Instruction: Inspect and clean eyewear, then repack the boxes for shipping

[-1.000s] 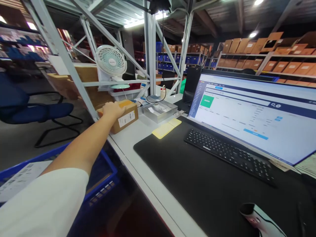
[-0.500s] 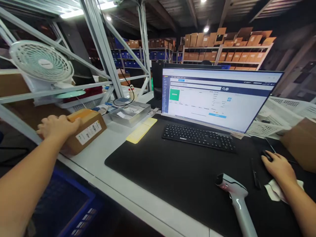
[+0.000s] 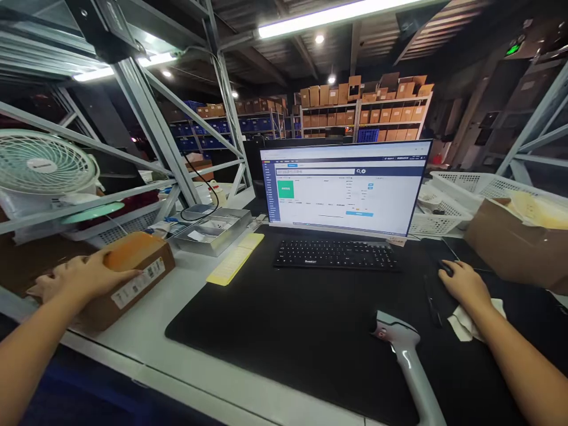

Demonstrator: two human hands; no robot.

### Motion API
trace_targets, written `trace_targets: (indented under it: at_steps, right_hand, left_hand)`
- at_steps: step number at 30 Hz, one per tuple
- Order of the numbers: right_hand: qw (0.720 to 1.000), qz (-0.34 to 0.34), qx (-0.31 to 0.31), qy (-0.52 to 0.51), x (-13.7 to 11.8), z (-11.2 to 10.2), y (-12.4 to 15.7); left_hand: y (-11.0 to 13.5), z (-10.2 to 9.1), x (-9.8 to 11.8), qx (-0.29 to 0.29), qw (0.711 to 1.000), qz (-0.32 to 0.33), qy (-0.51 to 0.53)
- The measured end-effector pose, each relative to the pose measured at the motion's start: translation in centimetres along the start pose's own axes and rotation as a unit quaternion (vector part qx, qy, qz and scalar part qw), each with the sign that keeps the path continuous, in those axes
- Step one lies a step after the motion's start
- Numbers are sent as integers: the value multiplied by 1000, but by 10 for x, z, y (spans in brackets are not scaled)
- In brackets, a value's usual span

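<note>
My left hand (image 3: 82, 276) rests palm-down on top of a small brown cardboard box (image 3: 133, 278) with a white barcode label, at the left edge of the white desk (image 3: 177, 319); its fingers curl over the box top. My right hand (image 3: 464, 284) lies over a black mouse (image 3: 445, 270) on the black desk mat (image 3: 310, 319), fingers cupped around it. A crumpled white tissue (image 3: 465, 322) lies just under that wrist. A grey handheld barcode scanner (image 3: 403, 355) lies on the mat between my arms.
A monitor (image 3: 344, 186) with a black keyboard (image 3: 335, 254) stands ahead. A metal tray (image 3: 213, 228), yellow notes (image 3: 235, 263) and a white fan (image 3: 42, 168) are to the left. An open carton (image 3: 510, 239) and white baskets (image 3: 479, 189) sit on the right.
The view has swung right and widened, bringing the monitor to the centre. My left hand stays on the box; my right hand remains on the mouse.
</note>
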State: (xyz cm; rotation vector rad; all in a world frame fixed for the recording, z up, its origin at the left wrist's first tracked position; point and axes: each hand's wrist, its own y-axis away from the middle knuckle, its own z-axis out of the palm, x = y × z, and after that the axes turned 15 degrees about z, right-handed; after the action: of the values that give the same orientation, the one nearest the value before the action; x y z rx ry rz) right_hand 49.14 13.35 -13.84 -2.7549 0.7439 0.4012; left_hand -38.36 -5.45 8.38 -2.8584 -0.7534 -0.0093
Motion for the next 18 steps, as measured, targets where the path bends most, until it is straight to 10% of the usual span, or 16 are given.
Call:
trace_targets:
  at_steps: [3,9,14,18]
  right_hand:
    - [1000,11,5,-12,-1,0,0]
    - [999,1,-14,-40,-5,-8,3]
    - [997,21,1,-80,-8,-12,7]
    - [995,35,8,-98,-9,-18,10]
  left_hand:
    - [21,-1,16,7,989,41,-143]
    - [66,-34,37,67,983,132,-104]
    - [106,-59,102,21,948,260,183]
    - [124,-47,170,-90,904,208,363]
